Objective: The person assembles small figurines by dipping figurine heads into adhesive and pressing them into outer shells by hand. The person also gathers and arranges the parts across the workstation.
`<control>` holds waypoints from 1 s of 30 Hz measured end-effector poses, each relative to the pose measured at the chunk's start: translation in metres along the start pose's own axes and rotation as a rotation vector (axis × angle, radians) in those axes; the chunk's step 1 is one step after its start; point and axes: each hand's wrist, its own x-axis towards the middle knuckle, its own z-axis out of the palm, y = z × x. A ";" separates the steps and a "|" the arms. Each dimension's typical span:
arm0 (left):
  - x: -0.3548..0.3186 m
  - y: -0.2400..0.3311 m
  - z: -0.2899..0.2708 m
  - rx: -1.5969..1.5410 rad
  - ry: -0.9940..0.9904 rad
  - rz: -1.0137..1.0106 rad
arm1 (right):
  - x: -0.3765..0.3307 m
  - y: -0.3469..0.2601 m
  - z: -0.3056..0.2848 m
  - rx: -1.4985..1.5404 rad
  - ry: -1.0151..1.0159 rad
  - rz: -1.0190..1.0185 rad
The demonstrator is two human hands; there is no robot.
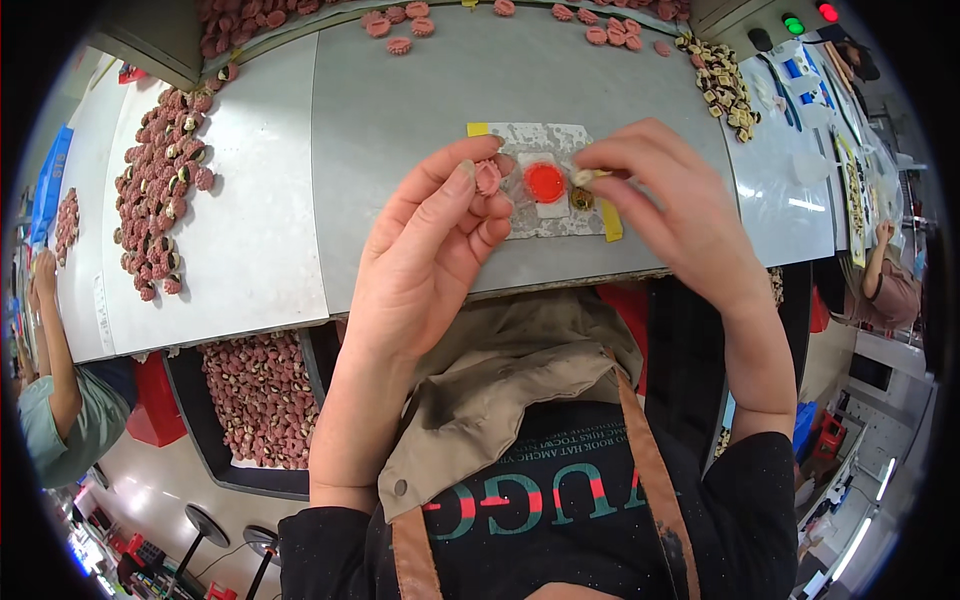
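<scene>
My tan apron (pixel 520 370) with its brown strap sits closest under my chin, and past it my 2 forearms reach up to the grey worktable (pixel 400 110). My left hand (pixel 430 250) has thumb and forefinger pinched shut on 1 small pink ridged cap (pixel 487 177), held on edge just left of the fixture. My right hand (pixel 660 200) is closed in a fine pinch on a tiny pale part (pixel 581 177), fingertips nearly touching, directly above a small brass-coloured piece (pixel 582 199) that rests on the plate.

Between my hands lies the worn metal plate (pixel 540 135), edged with yellow tape (pixel 611 221), and in its middle a bright red round disc (pixel 545 182) on a white patch.

I judge the pink cap to be light, stiff moulded plastic; its scalloped rim gives my fingertips purchase, so the rim is the place to hold it, not the face. The pale part is so small that it would slip or drop easily, and only a tip-to-tip pinch suits it; I cannot tell its exact shape.

A heap of the same pink caps (pixel 160 190) lies to my left, more fill the dark bin (pixel 260 400) below the table edge, and a scatter of brass-and-cream parts (pixel 725 90) lies far right. Another person's arm (pixel 50 340) shows at the left rim.
</scene>
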 end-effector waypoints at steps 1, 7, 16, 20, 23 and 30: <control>0.000 0.000 0.000 0.013 0.014 0.002 | 0.003 -0.001 0.007 0.001 -0.001 -0.001; 0.000 -0.003 0.006 0.051 0.046 0.022 | 0.009 -0.001 0.026 -0.114 -0.007 -0.122; 0.000 0.002 0.008 0.075 0.061 -0.029 | 0.010 0.000 0.028 -0.221 0.028 -0.167; -0.002 0.002 0.012 0.060 0.102 -0.014 | 0.009 -0.003 0.026 -0.165 0.014 -0.134; -0.003 0.001 0.010 0.046 0.070 -0.013 | 0.007 -0.002 0.025 -0.205 0.027 -0.140; -0.004 0.001 0.016 0.047 0.056 0.002 | 0.004 -0.007 0.020 -0.183 0.048 -0.138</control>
